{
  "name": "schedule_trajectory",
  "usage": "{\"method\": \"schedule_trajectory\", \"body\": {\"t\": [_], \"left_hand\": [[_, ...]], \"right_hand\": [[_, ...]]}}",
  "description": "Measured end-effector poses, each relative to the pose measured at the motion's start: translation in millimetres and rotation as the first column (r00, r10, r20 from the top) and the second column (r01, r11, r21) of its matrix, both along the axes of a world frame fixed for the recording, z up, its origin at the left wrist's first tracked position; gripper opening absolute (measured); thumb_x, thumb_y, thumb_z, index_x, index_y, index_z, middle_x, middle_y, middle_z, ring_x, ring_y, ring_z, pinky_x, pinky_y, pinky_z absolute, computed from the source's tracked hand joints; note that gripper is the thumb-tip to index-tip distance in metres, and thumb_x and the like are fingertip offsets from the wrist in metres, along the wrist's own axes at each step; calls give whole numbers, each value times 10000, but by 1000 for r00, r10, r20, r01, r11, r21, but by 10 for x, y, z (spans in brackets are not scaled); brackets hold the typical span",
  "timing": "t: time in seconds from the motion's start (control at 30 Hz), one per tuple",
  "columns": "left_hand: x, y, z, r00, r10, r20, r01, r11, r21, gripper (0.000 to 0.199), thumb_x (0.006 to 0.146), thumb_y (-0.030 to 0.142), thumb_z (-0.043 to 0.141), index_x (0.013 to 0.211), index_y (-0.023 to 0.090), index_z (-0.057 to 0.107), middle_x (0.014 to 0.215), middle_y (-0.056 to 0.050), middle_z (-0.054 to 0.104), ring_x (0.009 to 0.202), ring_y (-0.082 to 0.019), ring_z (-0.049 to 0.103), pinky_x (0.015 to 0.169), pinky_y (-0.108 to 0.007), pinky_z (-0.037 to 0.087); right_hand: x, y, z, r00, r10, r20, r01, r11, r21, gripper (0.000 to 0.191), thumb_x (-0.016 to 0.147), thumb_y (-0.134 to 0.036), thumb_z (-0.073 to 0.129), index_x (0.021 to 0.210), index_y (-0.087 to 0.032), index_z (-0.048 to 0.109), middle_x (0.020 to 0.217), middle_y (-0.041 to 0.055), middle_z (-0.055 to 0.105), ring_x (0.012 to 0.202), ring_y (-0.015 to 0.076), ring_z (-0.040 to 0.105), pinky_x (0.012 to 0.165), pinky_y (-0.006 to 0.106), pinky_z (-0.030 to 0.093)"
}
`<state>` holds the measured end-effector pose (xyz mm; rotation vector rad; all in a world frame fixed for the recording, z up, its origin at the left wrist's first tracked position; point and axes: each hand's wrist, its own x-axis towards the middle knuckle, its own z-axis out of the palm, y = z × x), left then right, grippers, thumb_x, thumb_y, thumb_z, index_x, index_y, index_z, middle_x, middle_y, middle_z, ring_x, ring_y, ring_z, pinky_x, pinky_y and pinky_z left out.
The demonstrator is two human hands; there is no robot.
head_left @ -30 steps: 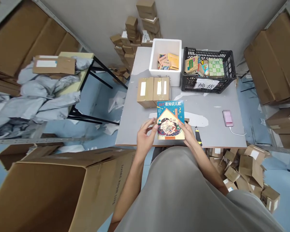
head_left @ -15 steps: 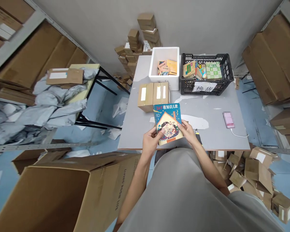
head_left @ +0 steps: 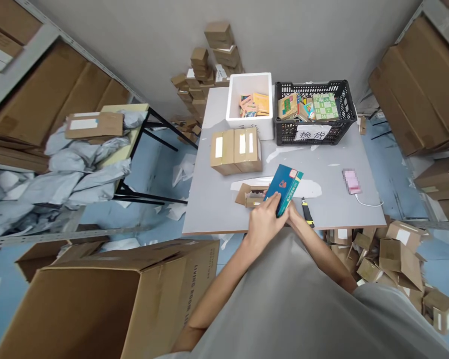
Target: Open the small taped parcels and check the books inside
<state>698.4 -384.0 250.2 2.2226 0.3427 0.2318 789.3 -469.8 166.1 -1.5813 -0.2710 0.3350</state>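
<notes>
A blue book [head_left: 282, 184], its plain cover and teal spine facing up, is held tilted above the front of the grey table [head_left: 344, 209]. My left hand [head_left: 264, 218] is closed on its lower edge, fingers lying over the cover. At the book's lower right, my right hand [head_left: 292, 214] grips it from behind, largely hidden. Just left of the book lies a small opened carton [head_left: 252, 196], partly covered by it. A black and yellow utility knife [head_left: 307, 212] rests to the right of my right hand.
Two taped cartons [head_left: 236, 152] stand mid-table. Behind them are a white foam box [head_left: 249, 94] and a black crate [head_left: 314, 113], both holding books. A phone [head_left: 351, 180] with a cable lies at right. A large open carton [head_left: 97, 299] stands lower left; discarded boxes [head_left: 400, 269] lie lower right.
The book has been turned from its illustrated cover to the plain blue side and spine, and moved slightly right. The small opened carton behind it now shows.
</notes>
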Motion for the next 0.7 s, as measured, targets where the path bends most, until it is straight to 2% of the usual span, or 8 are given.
{"method": "schedule_trajectory", "body": {"t": [0.07,0.17,0.27,0.37,0.43,0.5,0.6,0.7], "left_hand": [[-5,163,27,999,39,30,-31,977,-213,529,930,363,849,1452,297,788,1425,-96,840,1278,-363,831,1088,-482,686],[-5,404,65,989,136,50,-95,869,-485,527,923,455,865,1395,244,761,1320,-110,865,1192,-320,848,993,-405,694],[-2,576,92,971,229,71,-146,800,-582,567,868,550,914,1300,205,783,1296,-131,856,1148,-305,838,993,-379,676],[-5,671,92,958,270,96,-164,791,-590,633,830,607,939,1307,209,814,1322,-126,821,1166,-304,817,995,-375,668],[14,712,57,938,323,123,-202,801,-563,634,841,630,926,1306,211,826,1324,-123,799,1182,-298,801,984,-359,660],[70,745,-10,912,390,130,-255,784,-567,613,861,664,897,1259,203,832,1285,-122,804,1179,-298,790,981,-352,650],[183,752,-148,903,426,49,-289,688,-666,602,872,751,829,1114,199,811,1144,-116,835,1091,-301,803,960,-387,657],[155,621,-278,924,382,-31,-279,615,-737,586,951,794,689,1083,232,790,1077,-120,837,1078,-317,828,946,-455,678]], "right_hand": [[73,-72,-7,991,-1,-133,10,997,73,671,1067,-791,548,1282,-226,839,1239,102,878,1212,336,812,1048,519,697],[155,-171,22,963,10,-271,39,984,176,743,869,-786,795,1340,-213,822,1362,111,863,1318,334,790,1175,517,635],[170,-223,80,967,10,-255,42,980,195,780,793,-761,897,1339,-208,838,1426,137,843,1366,345,767,1227,534,599],[144,-244,171,976,-19,-219,63,978,196,766,804,-763,905,1334,-212,859,1408,136,846,1340,347,769,1225,543,602],[110,-260,279,987,-62,-149,86,983,165,741,839,-742,894,1357,-214,862,1357,131,850,1259,332,781,1179,529,629],[42,-270,439,996,-94,-12,94,991,99,661,915,-681,859,1390,-221,860,1245,117,840,1132,296,780,1074,487,667],[-163,-228,731,958,-63,280,74,997,-29,492,1037,-518,783,1456,-266,838,1095,84,773,1003,255,741,937,428,672],[-478,-102,935,839,96,535,10,981,-191,418,1104,-387,706,1505,-331,810,1064,84,740,973,262,717,906,432,663]]}}
